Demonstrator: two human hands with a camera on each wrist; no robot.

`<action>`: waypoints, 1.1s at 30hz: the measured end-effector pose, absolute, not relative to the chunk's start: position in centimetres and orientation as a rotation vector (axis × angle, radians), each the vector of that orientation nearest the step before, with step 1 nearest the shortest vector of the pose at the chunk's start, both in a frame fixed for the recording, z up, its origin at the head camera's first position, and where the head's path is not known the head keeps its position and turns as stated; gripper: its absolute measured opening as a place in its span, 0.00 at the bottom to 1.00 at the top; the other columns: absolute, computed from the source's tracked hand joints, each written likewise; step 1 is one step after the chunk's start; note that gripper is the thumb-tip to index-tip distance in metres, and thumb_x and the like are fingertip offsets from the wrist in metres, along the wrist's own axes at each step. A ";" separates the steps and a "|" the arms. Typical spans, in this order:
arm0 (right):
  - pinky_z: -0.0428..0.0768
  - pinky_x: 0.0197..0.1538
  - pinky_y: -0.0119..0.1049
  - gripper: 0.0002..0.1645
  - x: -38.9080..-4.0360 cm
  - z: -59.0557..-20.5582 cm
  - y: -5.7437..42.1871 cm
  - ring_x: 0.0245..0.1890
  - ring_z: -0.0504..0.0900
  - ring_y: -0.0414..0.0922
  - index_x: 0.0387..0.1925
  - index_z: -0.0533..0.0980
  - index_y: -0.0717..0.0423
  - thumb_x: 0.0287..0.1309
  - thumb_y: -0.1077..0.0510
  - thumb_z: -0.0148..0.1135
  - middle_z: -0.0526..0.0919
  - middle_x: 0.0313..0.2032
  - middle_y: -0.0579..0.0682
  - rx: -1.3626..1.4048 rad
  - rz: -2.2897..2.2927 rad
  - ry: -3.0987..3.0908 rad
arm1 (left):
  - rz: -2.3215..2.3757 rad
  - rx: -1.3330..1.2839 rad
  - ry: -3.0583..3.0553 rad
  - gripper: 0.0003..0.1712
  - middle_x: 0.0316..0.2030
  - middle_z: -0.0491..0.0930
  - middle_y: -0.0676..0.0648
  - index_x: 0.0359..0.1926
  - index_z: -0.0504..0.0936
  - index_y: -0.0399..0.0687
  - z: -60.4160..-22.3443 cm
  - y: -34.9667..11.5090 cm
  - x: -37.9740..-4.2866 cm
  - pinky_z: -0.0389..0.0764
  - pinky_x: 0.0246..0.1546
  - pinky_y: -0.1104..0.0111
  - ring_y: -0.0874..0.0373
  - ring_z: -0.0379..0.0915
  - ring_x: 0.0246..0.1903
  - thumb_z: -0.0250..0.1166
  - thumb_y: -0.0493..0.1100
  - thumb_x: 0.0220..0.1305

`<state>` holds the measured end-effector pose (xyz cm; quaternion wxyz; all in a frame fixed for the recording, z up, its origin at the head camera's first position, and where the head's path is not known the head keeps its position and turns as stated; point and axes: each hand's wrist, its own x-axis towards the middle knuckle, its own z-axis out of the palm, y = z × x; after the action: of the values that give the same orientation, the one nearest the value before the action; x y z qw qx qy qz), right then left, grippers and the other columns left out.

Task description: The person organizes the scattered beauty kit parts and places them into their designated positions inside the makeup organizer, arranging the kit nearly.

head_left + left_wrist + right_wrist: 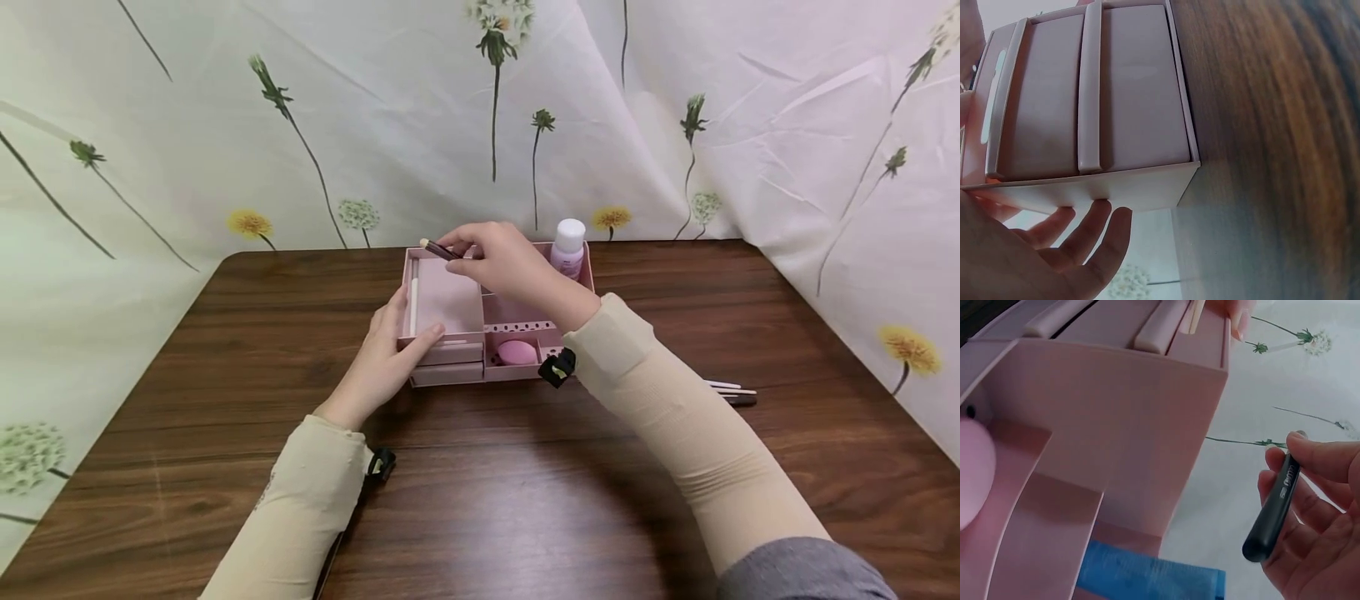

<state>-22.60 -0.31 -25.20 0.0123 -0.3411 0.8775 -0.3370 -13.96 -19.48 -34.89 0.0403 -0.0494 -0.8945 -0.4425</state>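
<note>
A pink desktop organizer [447,350] stands at the back of the table. My left hand [378,358] grips its front left corner, fingertips on the side wall [1141,190] and thumb over the top front edge. Above the top left compartment, my right hand [502,258] pinches a dark makeup brush [1275,503] between thumb and fingers; its pale end points left in the head view. Inside that compartment a thin white stick [414,304] lies along the left wall. The brush is held clear of the organizer.
A lilac bottle with a white cap [570,237] stands in the organizer's back right part. A pink egg-shaped sponge [517,352] sits in a front compartment, and a blue tube [1147,572] lies further back. Slim white sticks [727,387] and a dark piece [741,401] lie on the table, right.
</note>
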 end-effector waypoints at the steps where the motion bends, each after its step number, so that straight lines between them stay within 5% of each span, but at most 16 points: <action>1: 0.80 0.47 0.36 0.19 -22.9 -25.2 -0.5 0.43 0.84 0.44 0.57 0.80 0.54 0.65 0.58 0.64 0.86 0.44 0.51 -1.038 -1.067 2.719 | -1.358 -0.148 -2.740 0.50 0.75 0.48 0.36 0.80 0.41 0.51 -34.9 -19.4 -13.9 0.54 0.72 0.44 0.43 0.49 0.73 0.57 0.62 0.69; 8: 0.79 0.42 0.34 0.23 -24.8 -25.6 -2.1 0.39 0.83 0.45 0.59 0.78 0.55 0.62 0.57 0.66 0.86 0.44 0.53 -0.868 -1.135 2.644 | -1.346 -0.136 -2.746 0.50 0.75 0.49 0.35 0.80 0.41 0.51 -34.7 -19.3 -13.8 0.54 0.72 0.45 0.43 0.50 0.73 0.57 0.62 0.69; 16: 0.81 0.29 0.33 0.31 -25.5 -26.9 -3.2 0.22 0.78 0.41 0.66 0.71 0.53 0.63 0.56 0.66 0.83 0.47 0.54 -0.625 -1.254 2.532 | -1.350 -0.137 -2.756 0.51 0.75 0.48 0.35 0.80 0.41 0.50 -34.7 -19.2 -13.8 0.54 0.72 0.45 0.44 0.49 0.74 0.57 0.63 0.69; 26: 0.84 0.43 0.34 0.37 -25.3 -27.8 -4.4 0.18 0.82 0.40 0.70 0.63 0.57 0.62 0.57 0.66 0.77 0.59 0.59 -0.499 -1.325 2.467 | -1.342 -0.132 -2.760 0.51 0.75 0.47 0.35 0.80 0.40 0.51 -34.6 -19.4 -13.9 0.53 0.72 0.44 0.43 0.48 0.74 0.57 0.63 0.69; 33: 0.85 0.34 0.37 0.38 -25.1 -28.5 -4.6 0.18 0.83 0.42 0.72 0.60 0.57 0.63 0.59 0.64 0.76 0.61 0.61 -0.438 -1.420 2.375 | -1.342 -0.136 -2.769 0.51 0.76 0.46 0.35 0.80 0.40 0.50 -34.6 -19.5 -13.8 0.53 0.72 0.45 0.43 0.46 0.75 0.57 0.62 0.69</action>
<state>-25.09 -4.56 -28.51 0.1693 -0.1541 0.8354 -0.4997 -13.79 -19.48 -34.60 0.0306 -0.0440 -0.8986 -0.4354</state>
